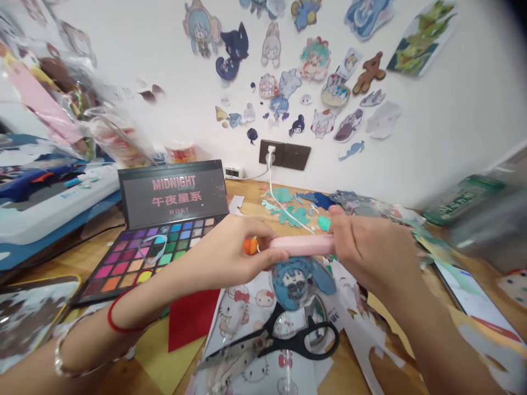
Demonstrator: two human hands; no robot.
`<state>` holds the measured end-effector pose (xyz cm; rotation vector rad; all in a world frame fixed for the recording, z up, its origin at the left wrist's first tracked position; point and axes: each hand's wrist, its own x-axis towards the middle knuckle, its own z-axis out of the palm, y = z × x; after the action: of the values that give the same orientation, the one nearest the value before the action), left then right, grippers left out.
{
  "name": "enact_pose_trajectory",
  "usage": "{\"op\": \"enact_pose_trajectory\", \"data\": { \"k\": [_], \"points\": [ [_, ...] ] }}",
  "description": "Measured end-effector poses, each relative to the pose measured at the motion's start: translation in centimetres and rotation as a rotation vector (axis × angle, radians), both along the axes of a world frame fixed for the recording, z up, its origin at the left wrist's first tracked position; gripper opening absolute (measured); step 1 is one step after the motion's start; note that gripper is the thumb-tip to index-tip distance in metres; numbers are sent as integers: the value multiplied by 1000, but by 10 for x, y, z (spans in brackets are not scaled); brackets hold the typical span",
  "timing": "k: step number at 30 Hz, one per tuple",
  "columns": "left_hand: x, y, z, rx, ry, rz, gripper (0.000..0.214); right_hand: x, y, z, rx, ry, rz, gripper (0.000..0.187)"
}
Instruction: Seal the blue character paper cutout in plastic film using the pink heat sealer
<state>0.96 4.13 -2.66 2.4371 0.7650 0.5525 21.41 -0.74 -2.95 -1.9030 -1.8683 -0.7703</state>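
Take the long, smooth, pale pink bar [302,244] as the middle of the clock. Far out at nine o'clock sits a black, flat makeup box [119,291] full of bright colour squares, its lid up.

Next comes the bare left hand [234,251]. Its thumb and fingers pinch the bar's nine o'clock end. A small, round, orange charm [249,246] peeks out beside those fingers, just off that same end. I cannot tell if it is tied to the bar.

Down near half past six lies a pair of scissors with black loop handles and metal blades [288,345]. Nearer, right below the bar at six o'clock, is a flat, blue-haired doll picture [294,281] that looks covered in clear, shiny plastic. It is probably light and bendy, and it could crease.

The bar lies about level between the two hands, from nine to three. It looks like hard plastic, so I guess it is light and stiff, and maybe a bit slippery. Its two ends seem the best places to hold.

The bare right hand [368,247] is wrapped round the three o'clock end. It hides that end, so I can't tell its shape.
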Motion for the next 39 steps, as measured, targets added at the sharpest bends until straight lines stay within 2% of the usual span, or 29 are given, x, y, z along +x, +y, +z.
{"op": "enact_pose_trajectory", "data": {
  "k": [2, 4, 10, 16, 21, 26, 29, 33, 36, 39],
  "points": [
    [2, 0, -3, -136, -2, 8, 32, -1, 2, -3, 3, -10, -79, 57],
    [2, 1, -4, -189, -18, 5, 33, -1, 3, -5, -1, -31, -113, 54],
    [4, -1, -4, -240, -5, 58, 39, -1, 4, -6, -26, -34, -123, 53],
    [4, -1, -6, -258, -36, 76, 39, -2, 4, -6, -104, 25, -129, 52],
    [2, 2, -5, -301, -29, 72, 36, -3, 3, -5, -101, 10, -143, 55],
    [9, -3, -6, -487, -247, 55, 28, 0, 3, 3, -126, 162, -191, 54],
    [13, -9, -6, -559, -357, 56, 33, 6, 2, 10, -153, 240, -226, 54],
    [13, -12, -5, -467, -399, 92, 40, 5, 0, 13, -93, 288, -222, 56],
    [12, -12, -5, -361, -394, 104, 38, 1, -2, 12, -56, 311, -188, 55],
    [13, -12, -7, -323, -425, 144, 38, 2, -3, 11, -59, 341, -177, 57]
  ]
}}
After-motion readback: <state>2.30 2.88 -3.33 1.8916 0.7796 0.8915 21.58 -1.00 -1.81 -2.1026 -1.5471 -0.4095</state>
